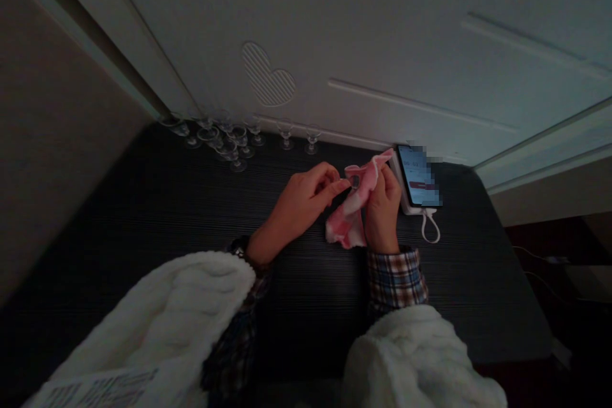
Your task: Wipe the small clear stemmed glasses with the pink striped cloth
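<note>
My left hand (306, 201) and my right hand (382, 210) meet above the dark striped table (157, 217). The right hand grips a pink and white cloth (351, 217) that hangs down to the tabletop. The left hand's fingers pinch a small clear glass (354, 181) that is wrapped in the top of the cloth. Most of that glass is hidden by the fabric and fingers. Both arms wear plaid cuffs under thick white fleece sleeves.
Several small stemmed glasses (229, 137) stand along the table's back edge against a white panelled wall (382, 44). A lit phone (419, 176) lies on a white power bank with a looped cord (430, 226), right of my hands. The table's right edge drops to a dark floor.
</note>
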`<state>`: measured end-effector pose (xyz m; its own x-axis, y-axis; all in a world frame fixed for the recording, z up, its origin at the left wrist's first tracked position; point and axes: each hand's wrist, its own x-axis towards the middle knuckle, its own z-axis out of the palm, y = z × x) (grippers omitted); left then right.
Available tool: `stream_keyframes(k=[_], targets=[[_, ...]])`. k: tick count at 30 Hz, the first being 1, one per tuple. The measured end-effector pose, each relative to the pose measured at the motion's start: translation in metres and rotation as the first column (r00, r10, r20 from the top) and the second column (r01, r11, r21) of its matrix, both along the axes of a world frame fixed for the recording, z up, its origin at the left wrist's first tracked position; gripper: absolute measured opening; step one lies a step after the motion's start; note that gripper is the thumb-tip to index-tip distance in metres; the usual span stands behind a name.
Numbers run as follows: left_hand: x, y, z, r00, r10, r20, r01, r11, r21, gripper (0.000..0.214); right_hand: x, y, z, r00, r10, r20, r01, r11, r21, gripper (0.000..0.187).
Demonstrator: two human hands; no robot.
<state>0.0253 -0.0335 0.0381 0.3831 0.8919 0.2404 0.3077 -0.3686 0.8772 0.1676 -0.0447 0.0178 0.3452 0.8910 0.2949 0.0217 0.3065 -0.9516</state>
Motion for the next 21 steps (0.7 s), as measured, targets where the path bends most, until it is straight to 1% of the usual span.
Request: stream_keyframes(k=[8, 14, 18, 21], targets=[[-0.0001, -0.0001, -0.0019, 0.999, -0.030, -0.029, 0.031, 0.999, 0.033, 0.020, 0.0026, 0.0010, -0.0012, 0.999, -0.035, 0.019, 0.035, 0.999, 0.005, 0.032], [0.0007, -0.0016, -0.0014, 0.996, -0.037, -0.086, 0.043, 0.996, 0.074, 0.021, 0.0015, 0.0013, -0.0025, 0.995, -0.096, 0.004, 0.096, 0.995, -0.008, 0.036], [0.0010, -0.0019, -0.0006, 0.992, -0.035, -0.119, 0.046, 0.995, 0.090, 0.020, 0.0015, 0.0011, -0.0035, 0.995, -0.093, 0.022, 0.093, 0.996, -0.010, 0.037], [0.0012, -0.0018, -0.0001, 0.992, -0.029, -0.122, 0.038, 0.996, 0.075, 0.020, 0.0020, 0.0011, -0.0040, 0.995, -0.092, 0.038, 0.092, 0.996, -0.009, 0.036]])
